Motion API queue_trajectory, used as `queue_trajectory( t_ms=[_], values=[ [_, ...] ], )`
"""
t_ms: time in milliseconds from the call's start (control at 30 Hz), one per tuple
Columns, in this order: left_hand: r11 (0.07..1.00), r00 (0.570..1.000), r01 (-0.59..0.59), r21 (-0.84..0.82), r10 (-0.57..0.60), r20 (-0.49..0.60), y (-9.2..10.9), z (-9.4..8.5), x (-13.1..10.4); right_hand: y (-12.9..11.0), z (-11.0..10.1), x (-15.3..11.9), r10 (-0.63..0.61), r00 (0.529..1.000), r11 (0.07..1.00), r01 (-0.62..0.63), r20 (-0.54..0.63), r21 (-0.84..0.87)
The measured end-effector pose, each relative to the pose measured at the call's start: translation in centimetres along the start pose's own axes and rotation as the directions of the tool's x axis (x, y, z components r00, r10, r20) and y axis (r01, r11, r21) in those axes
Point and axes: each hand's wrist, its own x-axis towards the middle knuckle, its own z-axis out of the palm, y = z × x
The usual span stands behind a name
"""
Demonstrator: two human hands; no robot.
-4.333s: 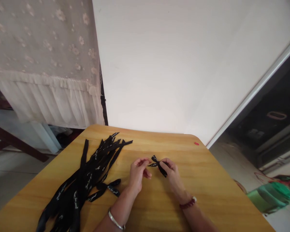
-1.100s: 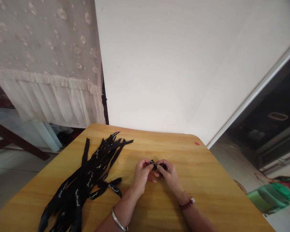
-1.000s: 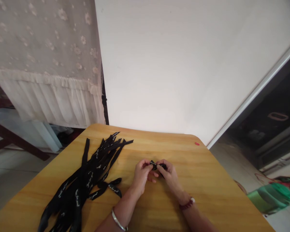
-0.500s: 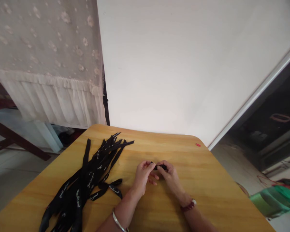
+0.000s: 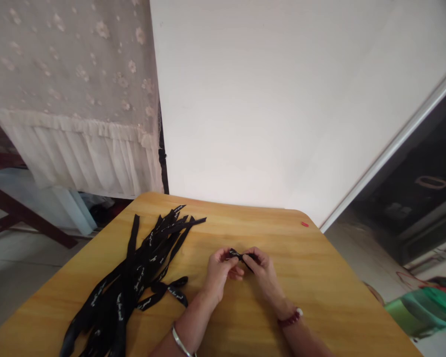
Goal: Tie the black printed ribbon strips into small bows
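Observation:
Between my two hands is a small black ribbon bow [image 5: 235, 254] with white lettering, held above the table. My left hand [image 5: 221, 270] pinches its left loop between thumb and forefinger, the other fingers curled loosely below. On the other side, my right hand [image 5: 260, 267] closes thumb and fingers on the right part of the bow, partly hiding it. To the left lies a long pile of black printed ribbons [image 5: 137, 272]. Beside that pile, nearer my left forearm, rests a tied black ribbon bow [image 5: 169, 290].
The wooden table [image 5: 319, 307] has rounded far corners and meets a white wall panel [image 5: 267, 109]. A small red piece [image 5: 305, 224] lies near its far right corner. A lace curtain [image 5: 85, 99] hangs at left. On the floor at right is a green container [image 5: 416, 307].
More of the bow's left loop and its lettering now shows between my hands. My left fingers have shifted slightly; the ribbon pile has stayed put.

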Motion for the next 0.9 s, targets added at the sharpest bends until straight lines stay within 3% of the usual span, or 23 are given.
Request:
queue_trajectory(
  t_ms=[300,433,633,900],
  values=[
    [1.0,0.998,-0.015,-0.007,0.015,0.064,-0.25,-0.11,0.18,-0.41,0.68,-0.42,0.017,1.0,0.998,-0.018,0.012,0.063],
    [0.999,0.999,-0.039,-0.028,0.04,0.033,-0.22,-0.24,0.22,-0.22,0.5,-0.56,0.07,0.994,0.995,-0.062,-0.09,0.083],
    [0.998,0.999,-0.044,0.055,0.045,-0.006,0.08,0.0,-0.02,-0.44,0.47,-0.54,0.018,1.0,1.0,-0.018,0.015,0.001],
    [0.997,0.998,-0.047,0.062,0.049,-0.031,0.29,0.0,-0.03,-0.43,0.5,-0.45,0.013,1.0,1.0,-0.014,-0.027,-0.011]
  ],
)
